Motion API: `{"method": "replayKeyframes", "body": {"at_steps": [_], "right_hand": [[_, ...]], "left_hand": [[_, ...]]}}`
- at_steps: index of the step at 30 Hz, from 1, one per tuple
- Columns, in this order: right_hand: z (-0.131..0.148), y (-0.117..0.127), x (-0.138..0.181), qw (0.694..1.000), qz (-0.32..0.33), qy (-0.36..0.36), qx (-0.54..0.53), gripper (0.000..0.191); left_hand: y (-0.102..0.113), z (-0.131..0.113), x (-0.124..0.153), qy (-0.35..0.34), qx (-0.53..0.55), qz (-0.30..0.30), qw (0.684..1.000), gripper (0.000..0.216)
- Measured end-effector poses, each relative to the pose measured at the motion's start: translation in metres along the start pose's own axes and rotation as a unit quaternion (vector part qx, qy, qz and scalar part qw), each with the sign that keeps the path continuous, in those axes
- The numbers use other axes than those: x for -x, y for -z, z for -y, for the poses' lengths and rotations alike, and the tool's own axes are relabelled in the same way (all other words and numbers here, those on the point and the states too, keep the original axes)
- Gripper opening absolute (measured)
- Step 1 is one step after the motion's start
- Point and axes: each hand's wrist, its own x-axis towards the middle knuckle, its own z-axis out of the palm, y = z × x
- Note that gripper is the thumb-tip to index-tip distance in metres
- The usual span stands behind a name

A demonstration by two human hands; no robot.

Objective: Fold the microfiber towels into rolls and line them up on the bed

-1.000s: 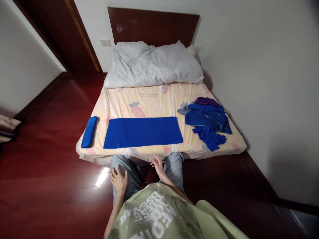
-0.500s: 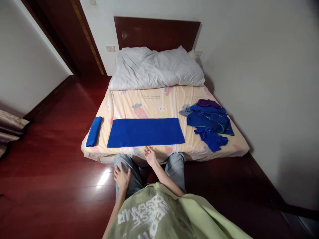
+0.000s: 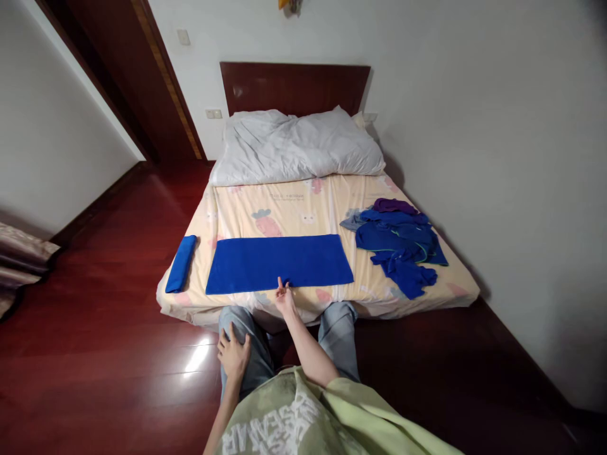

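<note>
A flat blue towel (image 3: 277, 262) lies spread as a long rectangle near the foot of the bed. My right hand (image 3: 285, 299) is at its front edge, palm up, one finger stretched out over the cloth and others partly curled; nothing is held. My left hand (image 3: 233, 355) rests on my left knee with the fingers spread. To the left of the towel is a blue rolled or folded cloth (image 3: 181, 264). A loose heap of blue, grey and purple clothes (image 3: 398, 237) lies on the right side of the bed.
The bed sheet (image 3: 327, 205) is pale with carrot prints. A bunched white quilt (image 3: 303, 145) lies against the dark headboard (image 3: 294, 85). Walls stand to the right and behind, a door (image 3: 123, 76) at the back left, and a curtain (image 3: 23, 259) at the left edge.
My right hand has moved slightly forward, its fingertip now over the towel's front edge. The view has tilted up a little. My left hand stays on the knee.
</note>
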Motion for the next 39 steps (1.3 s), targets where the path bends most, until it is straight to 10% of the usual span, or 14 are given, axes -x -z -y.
{"method": "replayKeyframes", "body": {"at_steps": [30, 34, 39], "right_hand": [[-0.012, 0.006, 0.002, 0.998, -0.058, 0.027, -0.005, 0.011], [-0.014, 0.011, -0.002, 0.999, -0.044, 0.019, 0.006, 0.015], [-0.015, 0.017, -0.003, 0.998, -0.049, 0.014, 0.042, 0.026]], "left_hand": [[0.001, 0.002, -0.005, -0.011, 0.001, 0.007, 1.0, 0.067], [0.019, -0.017, -0.048, -0.131, 0.079, 0.019, 0.988, 0.037], [0.05, -0.127, -0.164, -0.327, 0.142, 0.102, 0.929, 0.033]]}}
